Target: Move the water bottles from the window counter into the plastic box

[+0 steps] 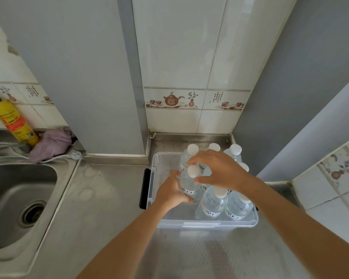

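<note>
A clear plastic water bottle with a white screw cap (187, 183) is held upright inside the translucent plastic storage box (208, 223), in its left half. A white label band with dark characters is carried on the bottle; the writing cannot be read. The bottle body is wrapped by the left hand (172, 193) from 8 o'clock, fingers curled and pressed against it. The right hand (220, 171) is positioned over the cap from 2 o'clock, with thumb and forefinger spread to either side of the cap; whether the cap is touched cannot be told. Other white-capped clear bottles (212, 204) are stood upright in the right half and rear of the box, with similar labels. The box is set on a stainless steel counter (109, 188). At 9 o'clock a steel sink (14, 200) is seen; at 10 o'clock a yellow squeeze bottle with a green cap (14, 121), its red label illegible, and a crumpled mauve cloth (50, 143).
</note>
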Demonstrator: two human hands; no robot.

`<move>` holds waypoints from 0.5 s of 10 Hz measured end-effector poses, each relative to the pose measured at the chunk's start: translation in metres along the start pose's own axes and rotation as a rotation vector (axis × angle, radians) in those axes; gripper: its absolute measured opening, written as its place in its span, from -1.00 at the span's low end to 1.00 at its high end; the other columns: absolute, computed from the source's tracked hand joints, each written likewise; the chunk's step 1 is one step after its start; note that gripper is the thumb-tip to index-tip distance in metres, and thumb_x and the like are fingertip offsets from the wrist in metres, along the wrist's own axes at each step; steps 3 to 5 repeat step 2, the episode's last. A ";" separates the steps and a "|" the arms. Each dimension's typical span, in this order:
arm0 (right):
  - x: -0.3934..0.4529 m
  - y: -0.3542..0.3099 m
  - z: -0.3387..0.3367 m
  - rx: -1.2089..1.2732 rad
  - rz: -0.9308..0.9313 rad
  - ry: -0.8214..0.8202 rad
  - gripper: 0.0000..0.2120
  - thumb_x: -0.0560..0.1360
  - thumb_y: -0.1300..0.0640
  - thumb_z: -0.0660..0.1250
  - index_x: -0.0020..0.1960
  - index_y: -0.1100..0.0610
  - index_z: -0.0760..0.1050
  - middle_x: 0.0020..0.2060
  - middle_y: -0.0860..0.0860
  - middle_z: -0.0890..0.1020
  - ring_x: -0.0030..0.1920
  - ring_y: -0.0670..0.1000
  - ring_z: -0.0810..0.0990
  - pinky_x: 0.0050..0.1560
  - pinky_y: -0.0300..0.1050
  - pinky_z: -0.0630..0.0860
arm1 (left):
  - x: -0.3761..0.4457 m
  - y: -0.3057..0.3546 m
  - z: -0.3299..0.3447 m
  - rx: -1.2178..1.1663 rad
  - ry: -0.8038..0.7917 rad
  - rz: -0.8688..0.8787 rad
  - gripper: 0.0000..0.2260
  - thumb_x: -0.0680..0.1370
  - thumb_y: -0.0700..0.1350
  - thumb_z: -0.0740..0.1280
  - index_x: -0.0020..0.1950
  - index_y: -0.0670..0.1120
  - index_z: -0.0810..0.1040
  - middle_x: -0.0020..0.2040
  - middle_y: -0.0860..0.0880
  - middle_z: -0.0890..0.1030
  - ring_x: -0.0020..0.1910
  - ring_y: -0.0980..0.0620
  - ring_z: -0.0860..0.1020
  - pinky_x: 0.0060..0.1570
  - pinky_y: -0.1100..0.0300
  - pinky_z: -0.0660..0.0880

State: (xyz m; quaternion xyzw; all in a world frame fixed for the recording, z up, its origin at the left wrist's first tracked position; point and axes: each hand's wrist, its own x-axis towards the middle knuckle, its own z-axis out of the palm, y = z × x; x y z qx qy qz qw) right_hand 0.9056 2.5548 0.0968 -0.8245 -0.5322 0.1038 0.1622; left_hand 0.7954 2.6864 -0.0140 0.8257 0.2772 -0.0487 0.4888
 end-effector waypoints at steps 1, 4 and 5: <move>-0.007 0.006 -0.004 0.008 0.052 0.033 -0.56 0.38 -0.11 0.46 0.23 -0.10 0.52 0.19 -0.18 0.56 0.16 -0.09 0.50 0.09 -0.12 0.44 | -0.004 -0.003 -0.005 -0.040 0.018 -0.001 -0.12 0.07 0.12 0.63 0.27 0.09 0.27 0.09 0.13 0.56 0.06 0.07 0.58 0.11 -0.04 0.54; -0.016 0.010 -0.008 0.015 0.091 0.079 -0.61 0.41 -0.15 0.41 0.21 -0.11 0.52 0.18 -0.19 0.56 0.18 -0.09 0.49 0.14 -0.07 0.46 | -0.010 -0.003 -0.009 -0.089 0.072 0.050 -0.10 0.07 0.22 0.60 0.32 0.15 0.26 0.19 0.19 0.51 0.15 0.12 0.52 0.18 -0.03 0.50; -0.016 0.010 -0.008 0.015 0.091 0.079 -0.61 0.41 -0.15 0.41 0.21 -0.11 0.52 0.18 -0.19 0.56 0.18 -0.09 0.49 0.14 -0.07 0.46 | -0.010 -0.003 -0.009 -0.089 0.072 0.050 -0.10 0.07 0.22 0.60 0.32 0.15 0.26 0.19 0.19 0.51 0.15 0.12 0.52 0.18 -0.03 0.50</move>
